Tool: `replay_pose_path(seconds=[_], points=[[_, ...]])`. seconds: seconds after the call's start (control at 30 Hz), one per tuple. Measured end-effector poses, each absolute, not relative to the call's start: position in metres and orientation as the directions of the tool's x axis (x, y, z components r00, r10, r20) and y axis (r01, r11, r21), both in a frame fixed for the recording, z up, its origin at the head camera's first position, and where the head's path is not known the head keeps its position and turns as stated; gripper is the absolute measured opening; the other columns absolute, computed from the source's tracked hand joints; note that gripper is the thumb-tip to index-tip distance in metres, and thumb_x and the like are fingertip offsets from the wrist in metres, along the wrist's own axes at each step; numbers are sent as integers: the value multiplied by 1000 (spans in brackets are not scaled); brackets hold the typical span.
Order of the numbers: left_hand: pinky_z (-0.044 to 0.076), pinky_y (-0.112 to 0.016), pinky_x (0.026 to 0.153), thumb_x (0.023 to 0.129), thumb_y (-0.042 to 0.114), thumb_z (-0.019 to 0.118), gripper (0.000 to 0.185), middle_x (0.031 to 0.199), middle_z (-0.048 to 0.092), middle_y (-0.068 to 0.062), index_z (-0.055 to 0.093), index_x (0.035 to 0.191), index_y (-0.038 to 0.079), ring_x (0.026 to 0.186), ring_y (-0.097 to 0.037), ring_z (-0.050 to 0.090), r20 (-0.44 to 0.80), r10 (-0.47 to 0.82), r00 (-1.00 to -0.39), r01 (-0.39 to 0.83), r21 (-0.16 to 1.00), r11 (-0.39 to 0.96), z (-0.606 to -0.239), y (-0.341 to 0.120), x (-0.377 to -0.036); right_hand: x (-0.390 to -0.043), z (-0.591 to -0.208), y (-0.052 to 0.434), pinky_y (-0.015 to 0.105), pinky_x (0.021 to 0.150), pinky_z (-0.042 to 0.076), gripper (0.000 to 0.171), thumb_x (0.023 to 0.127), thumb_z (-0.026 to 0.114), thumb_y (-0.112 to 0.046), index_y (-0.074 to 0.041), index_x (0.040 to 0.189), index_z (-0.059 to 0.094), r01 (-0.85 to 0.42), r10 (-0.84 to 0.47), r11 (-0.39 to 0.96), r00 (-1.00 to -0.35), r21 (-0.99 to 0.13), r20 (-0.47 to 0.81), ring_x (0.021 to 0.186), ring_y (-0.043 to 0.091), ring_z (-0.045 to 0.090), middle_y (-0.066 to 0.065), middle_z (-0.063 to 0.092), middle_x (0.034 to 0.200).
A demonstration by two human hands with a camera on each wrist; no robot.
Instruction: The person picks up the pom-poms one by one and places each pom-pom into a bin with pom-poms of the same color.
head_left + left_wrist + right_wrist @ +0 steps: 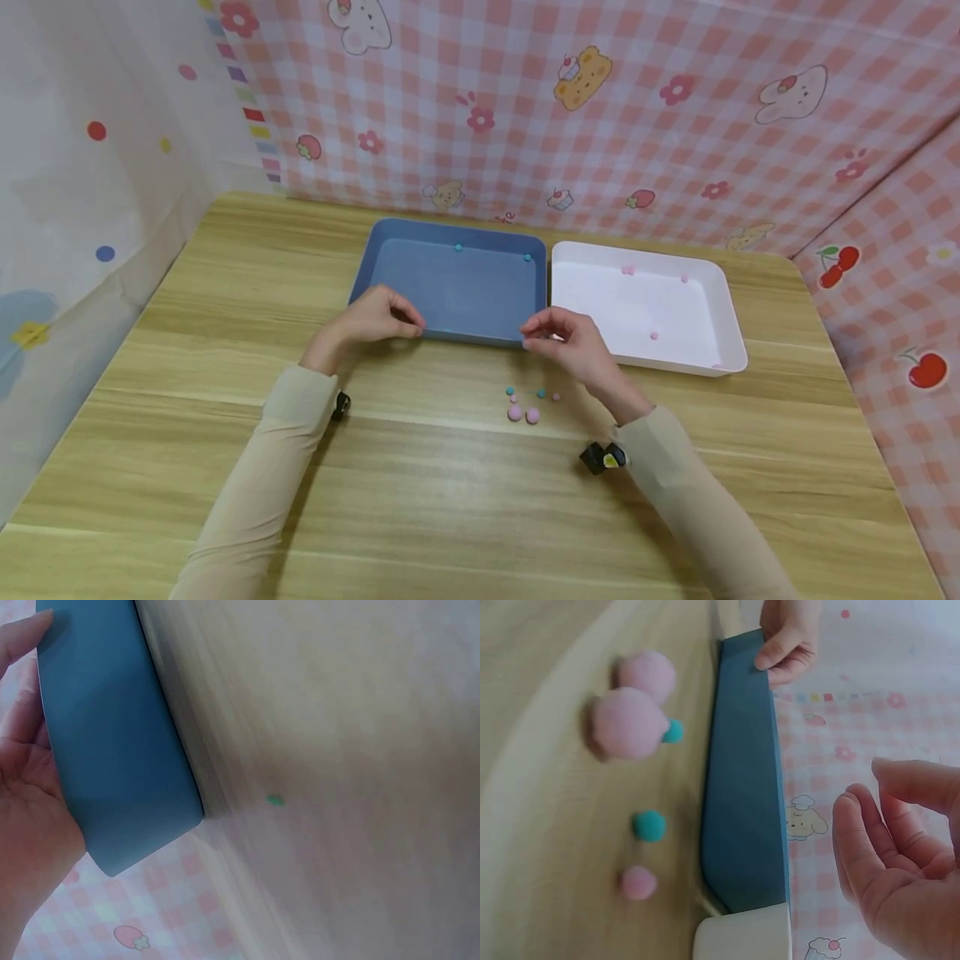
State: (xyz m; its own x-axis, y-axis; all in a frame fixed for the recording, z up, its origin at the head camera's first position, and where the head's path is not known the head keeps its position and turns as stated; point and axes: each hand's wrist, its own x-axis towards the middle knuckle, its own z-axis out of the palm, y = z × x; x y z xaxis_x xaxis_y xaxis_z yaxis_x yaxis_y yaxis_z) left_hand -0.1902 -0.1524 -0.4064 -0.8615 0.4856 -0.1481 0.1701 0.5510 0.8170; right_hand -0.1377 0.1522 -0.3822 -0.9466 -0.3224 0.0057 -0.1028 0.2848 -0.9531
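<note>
A blue-grey tray stands on the table with two small teal pompoms inside. My left hand pinches its front rim near the left corner, thumb on the outer wall and fingers behind it, as the left wrist view shows. My right hand hovers by the front right corner; in the right wrist view its fingers bend loosely, with a gap to the thumb and nothing between. In front of the tray lie two larger pink pompoms, small teal pompoms and small pink pompoms.
Right beside the blue-grey tray stands a white tray with several small pink pompoms in it. Both trays sit on a wooden table, near a pink checked cloth hanging behind. Black wrist cameras hang under both sleeves.
</note>
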Motion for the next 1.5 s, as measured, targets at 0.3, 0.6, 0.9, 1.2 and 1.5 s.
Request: replay_pose_path(seconds=[0.3,0.6,0.9,1.2,1.5], points=[[48,-26,73,81,4,70,10,86,71,-9,74,88,-1,78,-13,62,-146,493,-858,173,821,544,-406,-152,-190,-123,-393,159,22,76,50,15,84,65,5,8,98,62,-64,-337,314,-940,-947,-48,87,20,61,27,62,101],[48,-25,72,81,4,70,9,85,71,-9,73,88,-1,78,-13,61,-144,494,-857,174,822,542,-406,-152,-189,-114,-404,164,24,59,50,19,82,64,8,9,100,60,12,-346,333,-928,-943,-134,85,21,62,26,62,101],[48,-26,73,82,5,70,10,86,71,-10,73,88,-1,79,-13,61,-146,499,-855,171,827,535,-408,-153,-190,-109,-418,168,22,73,51,21,77,64,15,12,98,60,-12,-360,359,-924,-933,-127,88,30,62,25,64,96],[48,-26,72,81,5,70,10,86,71,-9,74,88,-1,78,-13,61,-148,493,-857,169,823,542,-407,-153,-189,-110,-426,171,23,73,51,22,76,64,15,11,97,61,-45,-380,408,-917,-912,-124,86,30,62,22,64,94],[48,-27,73,82,6,70,10,86,71,-9,74,88,-1,80,-14,61,-148,488,-860,171,818,549,-407,-154,-189,-111,-428,171,23,71,50,23,72,62,20,9,92,62,-117,-402,464,-911,-878,-91,82,26,62,19,65,89]])
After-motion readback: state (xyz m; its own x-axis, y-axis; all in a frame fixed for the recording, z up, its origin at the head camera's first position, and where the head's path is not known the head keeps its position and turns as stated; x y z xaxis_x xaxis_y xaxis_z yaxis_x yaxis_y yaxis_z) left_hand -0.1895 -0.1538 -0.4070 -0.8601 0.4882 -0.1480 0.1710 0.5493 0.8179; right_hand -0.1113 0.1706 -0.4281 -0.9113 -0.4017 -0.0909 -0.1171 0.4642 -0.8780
